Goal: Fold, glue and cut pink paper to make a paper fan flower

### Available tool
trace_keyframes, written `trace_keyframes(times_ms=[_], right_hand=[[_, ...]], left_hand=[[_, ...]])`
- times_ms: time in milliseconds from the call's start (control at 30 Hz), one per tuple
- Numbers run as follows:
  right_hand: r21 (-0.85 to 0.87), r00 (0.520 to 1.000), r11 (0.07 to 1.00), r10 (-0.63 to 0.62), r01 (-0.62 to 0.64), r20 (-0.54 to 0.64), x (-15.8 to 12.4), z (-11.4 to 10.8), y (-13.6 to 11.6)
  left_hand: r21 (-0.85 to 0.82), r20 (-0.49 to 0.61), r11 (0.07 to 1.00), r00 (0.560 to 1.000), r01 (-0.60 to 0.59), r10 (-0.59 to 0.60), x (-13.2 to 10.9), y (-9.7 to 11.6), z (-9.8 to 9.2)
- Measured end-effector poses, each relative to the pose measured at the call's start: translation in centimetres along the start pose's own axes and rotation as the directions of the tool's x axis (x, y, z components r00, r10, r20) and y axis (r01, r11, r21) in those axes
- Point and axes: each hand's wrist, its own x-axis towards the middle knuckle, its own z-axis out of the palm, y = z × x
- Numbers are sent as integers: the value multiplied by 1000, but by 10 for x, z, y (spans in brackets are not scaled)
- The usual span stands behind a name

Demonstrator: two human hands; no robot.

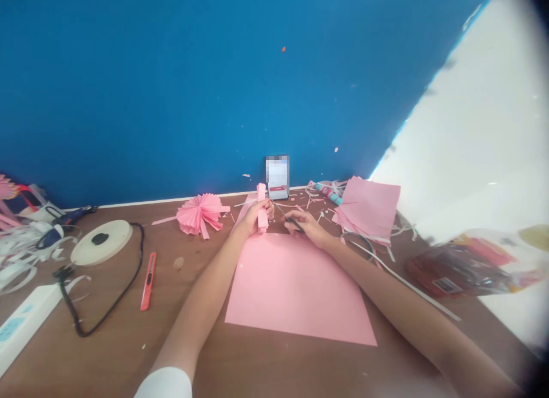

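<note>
My left hand (pixel 258 214) is closed around a folded strip of pink paper (pixel 262 222), held upright over the far edge of a large pink sheet (pixel 295 292). Just to its right, my right hand (pixel 301 222) grips dark-handled scissors (pixel 295 223), whose blades point up and left towards the folded paper. Whether the blades touch the paper is too small to tell. A pleated pink paper fan shape (pixel 199 215) lies to the left of my left hand.
A phone (pixel 278 178) leans against the blue wall behind my hands. Pink sheets (pixel 371 209) are stacked at right, near paper scraps. At left are a red cutter (pixel 148 281), a round white disc (pixel 102 243), a black cable (pixel 115 306) and a power strip (pixel 28 323).
</note>
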Motion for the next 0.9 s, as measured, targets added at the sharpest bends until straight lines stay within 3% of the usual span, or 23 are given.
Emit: trace_keyframes(times_ms=[200,433,667,900], right_hand=[[-31,1000,999,15,-15,18,1,1,0],[-9,999,1000,5,-5,33,2,-2,4],[13,998,1000,-14,14,67,0,-5,1],[-141,998,989,44,-37,43,3,-5,8]], left_hand=[[-73,-41,997,999,29,-32,0,1,-1],[-10,24,1000,1000,4,-4,3,-3,-5],[61,1,997,999,-42,42,3,-5,-3],[87,3,996,1000,-24,24,-2,-3,0]])
